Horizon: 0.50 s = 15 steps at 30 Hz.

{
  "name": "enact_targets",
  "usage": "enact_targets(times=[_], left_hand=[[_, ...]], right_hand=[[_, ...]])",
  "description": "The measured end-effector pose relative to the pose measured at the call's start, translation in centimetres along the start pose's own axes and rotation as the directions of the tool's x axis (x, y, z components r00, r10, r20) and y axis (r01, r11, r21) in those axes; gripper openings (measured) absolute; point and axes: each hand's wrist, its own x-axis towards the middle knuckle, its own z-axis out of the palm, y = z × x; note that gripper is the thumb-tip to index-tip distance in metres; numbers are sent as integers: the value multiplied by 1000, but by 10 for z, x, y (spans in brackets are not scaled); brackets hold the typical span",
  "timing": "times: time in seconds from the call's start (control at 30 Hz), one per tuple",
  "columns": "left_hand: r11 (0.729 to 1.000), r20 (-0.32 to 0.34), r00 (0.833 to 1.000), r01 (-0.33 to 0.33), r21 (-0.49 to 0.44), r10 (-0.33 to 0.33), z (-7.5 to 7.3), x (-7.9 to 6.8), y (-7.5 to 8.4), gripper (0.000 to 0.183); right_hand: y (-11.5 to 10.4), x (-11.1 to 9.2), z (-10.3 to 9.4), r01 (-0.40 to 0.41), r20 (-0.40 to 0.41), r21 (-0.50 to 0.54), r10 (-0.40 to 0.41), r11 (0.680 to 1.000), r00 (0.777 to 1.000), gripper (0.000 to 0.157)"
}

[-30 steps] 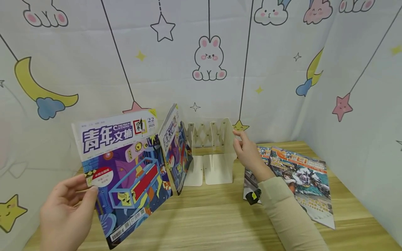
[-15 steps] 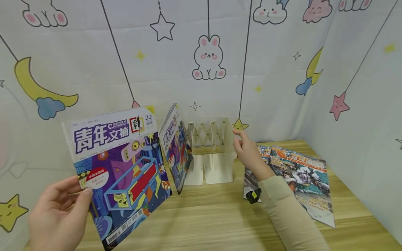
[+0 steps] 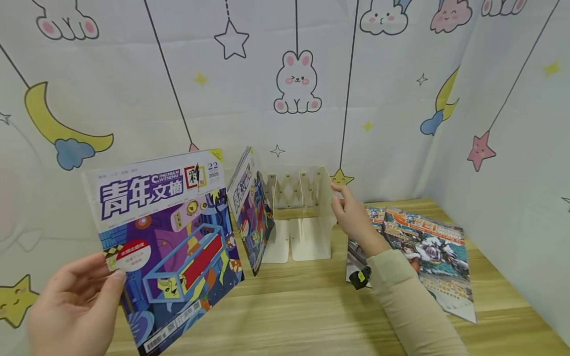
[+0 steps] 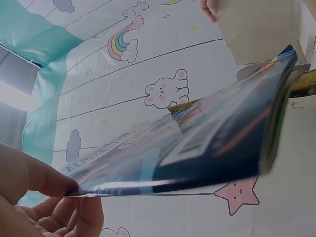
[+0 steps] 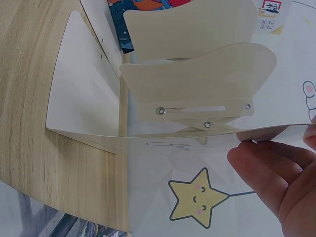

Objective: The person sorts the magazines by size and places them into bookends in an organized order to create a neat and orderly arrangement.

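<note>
My left hand [image 3: 73, 306] pinches the left edge of a magazine [image 3: 178, 247] with a purple title and a blue-purple cover, held up at the left. In the left wrist view, the thumb lies on top of the magazine [image 4: 197, 153] and the fingers are curled beneath. A cream expandable bookend rack [image 3: 311, 242] stands on the table. My right hand [image 3: 354, 215] holds the upper edge of its right end panel; in the right wrist view, the fingertips [image 5: 249, 158] are at the panel's edge. Similar magazines [image 3: 251, 212] stand upright at the rack's left end.
On the wooden table [image 3: 294, 306], comic-style magazines [image 3: 434, 262] lie overlapping at the right, under and beyond my right forearm. A small black object [image 3: 359, 278] with a yellow mark is by the right wrist. A white curtain [image 3: 249, 123] with cartoon prints hangs close behind the rack.
My left hand has moved a little to the left with the magazine, whose cover now faces me more squarely. The right hand, the rack and the other magazines have stayed put.
</note>
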Motion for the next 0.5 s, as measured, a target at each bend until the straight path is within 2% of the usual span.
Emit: enact_targets(times=[0.2,0.5], left_hand=[[1000,-5,1000,23,-7,-23,3,2,-7,31],[1000,-12,1000,3,-25,-3,5,4,-13,29]], right_hand=[[2,3,2,-15,8,-2,15,1000,1000,47],[4,5,4,-7,-6,-17,7,1000,1000,44]])
